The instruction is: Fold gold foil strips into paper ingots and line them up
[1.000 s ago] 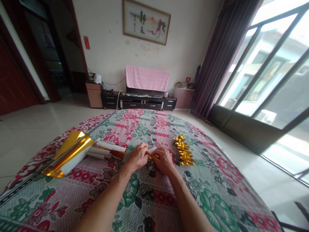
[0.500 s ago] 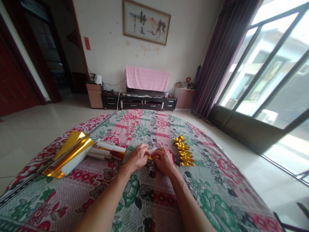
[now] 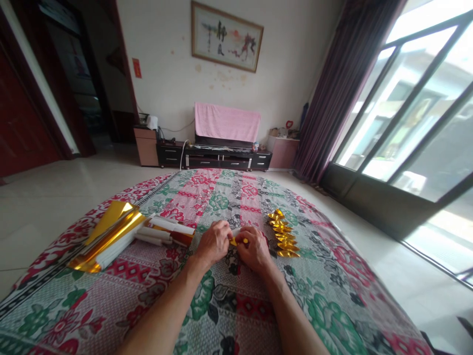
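Workpiece position: a small gold-and-white piece of foil paper (image 3: 233, 241) is located between the fingertips of both hands, low over the middle of a round-edged counter (image 3: 155, 291) covered with a pink, green and grey floral cloth (image 3: 221, 296).

Left hand (image 3: 215, 242): fingers curled and drawn together, pinching the left end of the piece. Right hand (image 3: 254, 249): fingers bent inward, thumb and forefinger closed on the right end. The gold surface shows in the narrow gap between the hands, with a white portion just beyond it (the rest is covered by the fingers).

Adjacent stock: a column of shiny, folded gold foil pieces with pointed ends (image 3: 284, 235) lies to the right of the right hand, not touching it. To the left of the left hand is a bundle of narrow white and gold-brown paper pieces (image 3: 155, 235); beside it lies a stack of large gold foil sheets with white undersides (image 3: 111, 241).

Storage: a low black cabinet with pale handles (image 3: 209, 164) stands against the far wall, its drawers closed and their contents hidden.
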The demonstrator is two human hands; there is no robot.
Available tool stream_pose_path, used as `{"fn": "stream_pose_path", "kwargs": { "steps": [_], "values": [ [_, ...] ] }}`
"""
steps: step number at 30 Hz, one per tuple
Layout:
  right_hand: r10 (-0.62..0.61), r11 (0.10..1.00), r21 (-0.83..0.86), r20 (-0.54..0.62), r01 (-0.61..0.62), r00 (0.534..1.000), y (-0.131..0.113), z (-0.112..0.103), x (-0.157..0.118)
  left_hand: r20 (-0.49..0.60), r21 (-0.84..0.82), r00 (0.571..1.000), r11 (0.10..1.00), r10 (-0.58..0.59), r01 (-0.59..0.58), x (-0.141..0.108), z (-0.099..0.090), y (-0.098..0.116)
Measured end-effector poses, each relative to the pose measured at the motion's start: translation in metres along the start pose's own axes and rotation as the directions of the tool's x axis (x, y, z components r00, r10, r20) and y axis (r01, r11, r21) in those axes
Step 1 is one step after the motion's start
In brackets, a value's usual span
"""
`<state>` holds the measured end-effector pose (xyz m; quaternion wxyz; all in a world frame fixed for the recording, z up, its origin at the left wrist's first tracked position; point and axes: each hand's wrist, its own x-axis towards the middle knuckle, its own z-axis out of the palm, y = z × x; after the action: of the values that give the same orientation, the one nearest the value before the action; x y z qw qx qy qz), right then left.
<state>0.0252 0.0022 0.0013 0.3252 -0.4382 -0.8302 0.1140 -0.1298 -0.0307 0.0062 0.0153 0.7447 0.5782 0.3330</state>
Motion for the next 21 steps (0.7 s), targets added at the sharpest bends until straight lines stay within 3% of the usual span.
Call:
{"fn": "stream_pose_path", "kwargs": {
  "steps": [11,21],
  "values": [
    [0.024,0.998,-0.057,-0.032,-0.025,0.999,0.0002,0.0017,0.0037,0.005,0.048,0.998,0.997,-0.068,0.068,0.0001,0.0018,-0.0018],
    [0.018,0.997,-0.078,0.039,-0.015,0.999,-0.0024,0.0013,0.0051,0.004,0.025,0.998,0.998,-0.063,0.063,0.0004,0.0009,-0.0002]
  ]
}}
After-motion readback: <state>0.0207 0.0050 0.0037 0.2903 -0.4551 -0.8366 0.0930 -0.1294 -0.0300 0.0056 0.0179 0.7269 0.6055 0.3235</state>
